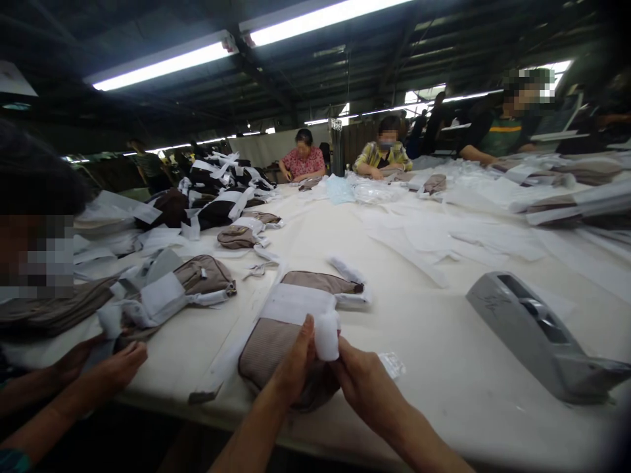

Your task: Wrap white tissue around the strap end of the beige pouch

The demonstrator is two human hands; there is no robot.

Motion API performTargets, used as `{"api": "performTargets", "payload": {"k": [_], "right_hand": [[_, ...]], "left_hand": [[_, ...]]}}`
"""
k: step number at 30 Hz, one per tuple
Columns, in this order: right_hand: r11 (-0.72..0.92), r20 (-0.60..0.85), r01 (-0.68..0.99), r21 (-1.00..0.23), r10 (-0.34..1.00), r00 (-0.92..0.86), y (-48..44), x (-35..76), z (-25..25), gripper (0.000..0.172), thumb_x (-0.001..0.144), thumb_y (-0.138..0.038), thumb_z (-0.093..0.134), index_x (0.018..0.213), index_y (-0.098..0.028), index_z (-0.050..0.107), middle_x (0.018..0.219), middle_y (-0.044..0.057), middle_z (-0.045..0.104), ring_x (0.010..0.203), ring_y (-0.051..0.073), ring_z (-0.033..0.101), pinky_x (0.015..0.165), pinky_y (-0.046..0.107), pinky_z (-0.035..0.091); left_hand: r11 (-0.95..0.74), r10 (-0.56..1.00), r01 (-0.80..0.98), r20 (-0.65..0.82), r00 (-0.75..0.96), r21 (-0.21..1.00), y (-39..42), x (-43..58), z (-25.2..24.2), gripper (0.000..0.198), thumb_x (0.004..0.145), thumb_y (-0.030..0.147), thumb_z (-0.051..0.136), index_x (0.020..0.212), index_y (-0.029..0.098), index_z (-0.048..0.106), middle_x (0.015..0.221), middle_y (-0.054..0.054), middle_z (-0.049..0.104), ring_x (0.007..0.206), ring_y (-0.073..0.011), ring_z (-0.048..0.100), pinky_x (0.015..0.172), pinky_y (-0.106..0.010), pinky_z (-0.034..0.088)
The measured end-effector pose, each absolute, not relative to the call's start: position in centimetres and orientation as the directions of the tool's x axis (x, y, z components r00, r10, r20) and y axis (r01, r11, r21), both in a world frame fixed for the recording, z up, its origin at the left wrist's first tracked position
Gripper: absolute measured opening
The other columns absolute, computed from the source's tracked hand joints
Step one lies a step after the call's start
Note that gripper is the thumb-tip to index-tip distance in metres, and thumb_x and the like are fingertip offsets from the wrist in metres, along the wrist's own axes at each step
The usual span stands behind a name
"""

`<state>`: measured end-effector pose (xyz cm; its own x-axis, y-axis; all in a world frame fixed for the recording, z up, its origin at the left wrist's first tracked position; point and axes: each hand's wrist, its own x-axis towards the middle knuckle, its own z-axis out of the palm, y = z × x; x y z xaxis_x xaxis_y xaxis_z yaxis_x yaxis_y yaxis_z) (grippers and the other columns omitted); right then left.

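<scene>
A taupe bag (269,345) lies on the white table before me, with a white paper band (303,305) around its middle. My left hand (297,358) and my right hand (362,371) meet over its right side. Between them they pinch a piece of white wrapping (326,336), folded or rolled into a short bundle; what is inside it is hidden. My left thumb presses along its left side, and my right fingers close on its lower right edge. Beyond the hands, a white-wrapped strap (348,272) rests near the bag's far corner.
A grey tape dispenser (517,335) stands at right. Crumpled clear plastic (393,364) lies near my right hand. At left, a co-worker's hands (106,368) handle another taupe bag (204,276). Dark bags (217,213) are heaped behind; white sheets (424,236) spread across the table. Several people sit opposite.
</scene>
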<state>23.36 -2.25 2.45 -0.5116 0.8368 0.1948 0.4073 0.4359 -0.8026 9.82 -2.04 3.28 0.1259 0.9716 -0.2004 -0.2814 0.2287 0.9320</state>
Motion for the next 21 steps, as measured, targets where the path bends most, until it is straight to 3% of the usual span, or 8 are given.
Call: {"api": "performTargets", "payload": {"k": [4, 6, 8, 10, 13, 15, 17, 21], "right_hand": [[0.464, 0.179, 0.392, -0.795, 0.796, -0.578, -5.0, 22.3, 2.5, 0.028, 0.081, -0.023, 0.04, 0.105, -0.014, 0.051, 0.091, 0.012, 0.063, 0.076, 0.022, 0.061, 0.064, 0.029, 0.045], [0.486, 0.165, 0.367, -0.793, 0.752, -0.638, -5.0, 23.2, 2.8, 0.023, 0.081, -0.027, 0.044, 0.098, -0.018, 0.057, 0.083, 0.007, 0.065, 0.069, 0.019, 0.061, 0.063, 0.027, 0.045], [0.485, 0.197, 0.387, -0.784, 0.786, -0.586, -3.4, 24.4, 3.5, 0.025, 0.086, -0.035, 0.041, 0.087, -0.02, 0.061, 0.074, 0.005, 0.065, 0.067, 0.018, 0.06, 0.064, 0.027, 0.045], [0.523, 0.332, 0.316, -0.791, 0.803, -0.495, -0.7, 24.9, 4.5, 0.032, 0.088, -0.039, 0.037, 0.101, -0.02, 0.059, 0.098, 0.008, 0.064, 0.09, 0.021, 0.058, 0.081, 0.031, 0.042], [0.628, 0.421, 0.084, -0.774, 0.609, -0.672, 3.1, 23.2, 5.5, 0.041, 0.091, -0.039, 0.026, 0.113, -0.018, 0.053, 0.113, 0.008, 0.056, 0.108, 0.02, 0.048, 0.095, 0.035, 0.033], [0.634, 0.35, 0.0, -0.774, 0.428, -0.833, 4.7, 21.3, 5.7, 0.042, 0.092, -0.039, 0.022, 0.1, -0.018, 0.059, 0.095, 0.005, 0.061, 0.09, 0.017, 0.054, 0.083, 0.03, 0.04], [0.624, 0.258, 0.012, -0.781, 0.341, -0.904, 5.6, 19.8, 5.7, 0.042, 0.091, -0.042, 0.029, 0.081, -0.016, 0.06, 0.069, 0.001, 0.056, 0.064, 0.012, 0.051, 0.061, 0.023, 0.04], [0.592, 0.197, 0.109, -0.799, 0.427, -0.882, 7.1, 19.6, 5.8, 0.039, 0.085, -0.045, 0.043, 0.064, -0.014, 0.056, 0.051, -0.004, 0.038, 0.048, 0.008, 0.034, 0.044, 0.02, 0.026]], "left_hand": [[0.254, 0.961, -0.404, -0.183, 0.207, 0.879, -2.8, 8.3, 4.5, 0.035, 0.078, 0.042, 0.054, 0.091, 0.011, 0.06, 0.081, -0.01, 0.065, 0.076, -0.0191, 0.061, 0.063, -0.025, 0.046], [0.228, 0.968, -0.373, -0.167, 0.188, 0.9, -3.6, 7.2, 4.3, 0.026, 0.074, 0.033, 0.058, 0.087, 0.01, 0.059, 0.074, -0.007, 0.065, 0.063, -0.0156, 0.061, 0.052, -0.021, 0.043], [0.251, 0.957, -0.323, -0.184, 0.224, 0.913, -4.3, 5.9, 4.0, 0.027, 0.073, 0.033, 0.058, 0.087, 0.01, 0.056, 0.065, -0.005, 0.063, 0.049, -0.013, 0.057, 0.043, -0.019, 0.04], [0.315, 0.917, -0.232, -0.232, 0.325, 0.92, -4.7, 5.0, 4.1, 0.032, 0.071, 0.033, 0.059, 0.094, 0.011, 0.054, 0.058, -0.003, 0.061, 0.04, -0.0118, 0.053, 0.038, -0.018, 0.039], [0.36, 0.865, -0.11, -0.288, 0.411, 0.926, -4.7, 4.2, 5.1, 0.042, 0.069, 0.03, 0.061, 0.105, 0.013, 0.05, 0.056, -0.001, 0.06, 0.038, -0.0107, 0.05, 0.036, -0.018, 0.039], [0.347, 0.865, -0.065, -0.292, 0.408, 0.936, -4.6, 3.8, 5.8, 0.039, 0.07, 0.031, 0.06, 0.103, 0.014, 0.051, 0.056, 0.0, 0.06, 0.039, -0.01, 0.049, 0.038, -0.018, 0.04], [0.317, 0.869, -0.013, -0.285, 0.405, 0.948, -4.6, 3.4, 5.9, 0.036, 0.07, 0.032, 0.062, 0.1, 0.014, 0.053, 0.06, -0.001, 0.06, 0.045, -0.0103, 0.052, 0.043, -0.019, 0.041], [0.209, 0.901, 0.017, -0.199, 0.385, 0.978, -5.3, 2.6, 3.6, 0.038, 0.069, 0.037, 0.066, 0.095, 0.011, 0.057, 0.076, -0.005, 0.061, 0.062, -0.0117, 0.054, 0.058, -0.021, 0.042]]}}
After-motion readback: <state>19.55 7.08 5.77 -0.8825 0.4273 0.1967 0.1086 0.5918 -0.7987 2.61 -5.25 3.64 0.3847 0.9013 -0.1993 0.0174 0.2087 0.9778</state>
